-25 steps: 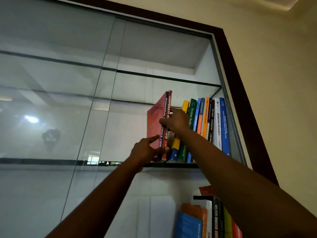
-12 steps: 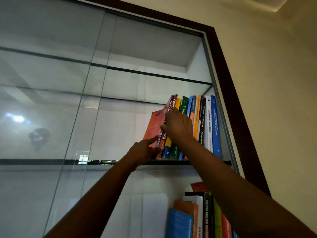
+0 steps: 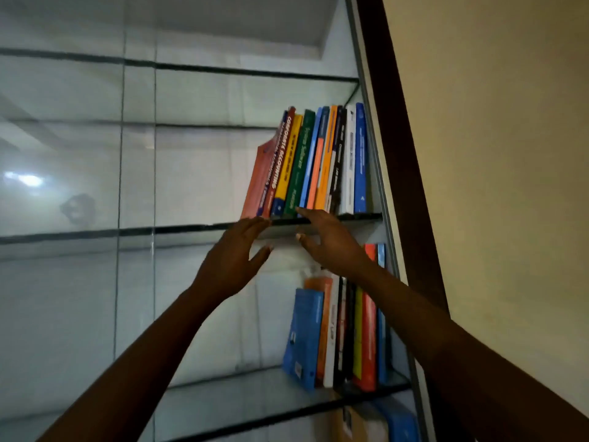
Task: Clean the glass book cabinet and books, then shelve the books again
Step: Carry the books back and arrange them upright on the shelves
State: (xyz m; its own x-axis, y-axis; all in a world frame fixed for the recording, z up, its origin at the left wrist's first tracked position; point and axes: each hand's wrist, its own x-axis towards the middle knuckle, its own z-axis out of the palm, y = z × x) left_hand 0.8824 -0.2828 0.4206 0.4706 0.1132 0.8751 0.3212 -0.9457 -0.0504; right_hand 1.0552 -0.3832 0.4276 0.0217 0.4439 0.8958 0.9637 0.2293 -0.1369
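Hands first: both empty now, fingers straight and spread, gripping nothing. L hand [image 3: 237,250] is mid-frame, fingertips up at the front edge of the glass shelf [image 3: 350,216], just under the lower corner of the red book [image 3: 259,183]. Can't tell if they touch. R hand [image 3: 325,240] is just right of it in frame, index tip reaching the foot of the spines, thumb hanging below the shelf edge. Contact there is also unclear w/ the blur.

Change vs. a sec ago: R hand was flat on the spines, pushing, and L hand was braced at the base of the red book. Both are off the books now and sit lower.

Upper row of books [image 3: 315,161] stands w/o my support, centre-right of frame, packed toward the dark cabinet frame [image 3: 398,154]. The left ones tilt rightward onto their neighbours; the white and blue ones at the right end are near upright. Nothing is tipping out that I can see.

Meaning, imo: the push step is done and this row is shelved. Lower row [image 3: 344,330], lower right of frame, also stands on its own shelf. More books sit below that at the bottom edge, partly cut off. Glass pane [image 3: 95,154] fills the left half of the frame w/ a light reflection on it. Whether it's clean I can't judge from here.
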